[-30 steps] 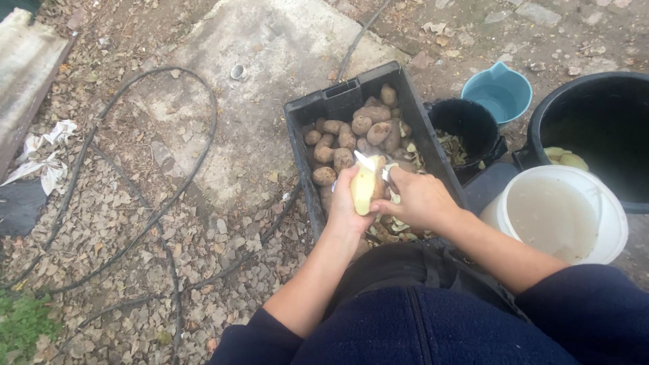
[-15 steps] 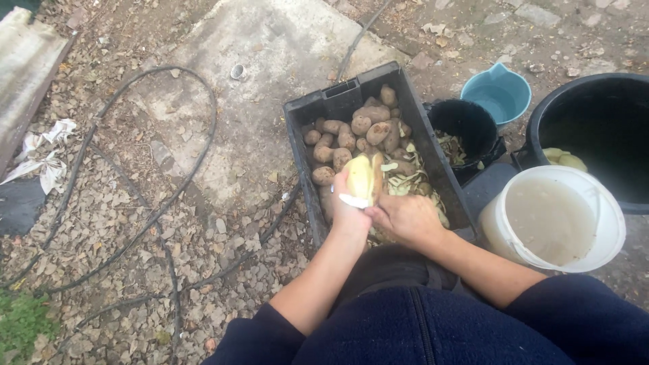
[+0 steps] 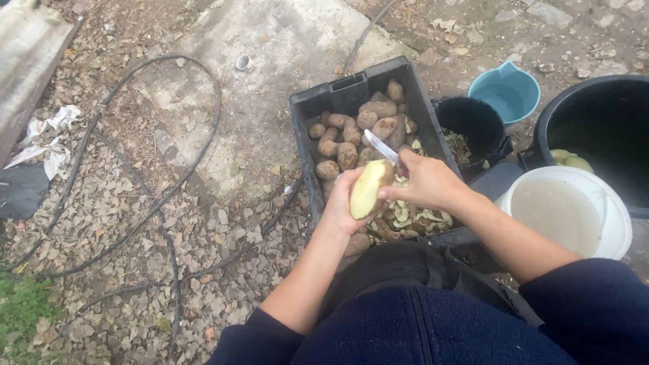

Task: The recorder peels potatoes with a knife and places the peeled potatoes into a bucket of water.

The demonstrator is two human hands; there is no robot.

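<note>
My left hand (image 3: 343, 206) grips a mostly peeled yellow potato (image 3: 368, 189) over a black plastic crate (image 3: 307, 108). In my right hand (image 3: 427, 182) is a knife (image 3: 380, 146), its blade pointing up and left at the potato's far end. The crate holds several unpeeled brown potatoes (image 3: 351, 132) at its far end and a pile of peelings (image 3: 409, 216) under my hands.
A white bucket of cloudy water (image 3: 571, 213) stands at the right. Behind it are a large black tub (image 3: 602, 122) with peeled potatoes (image 3: 568, 159), a small black pot of peelings (image 3: 470, 128) and a blue bucket (image 3: 507, 91). Black hoses (image 3: 169, 182) cross the gravel at the left.
My right hand has moved the knife from the near end of the potato up to its far end. The potato has tilted and shows more peeled surface.
</note>
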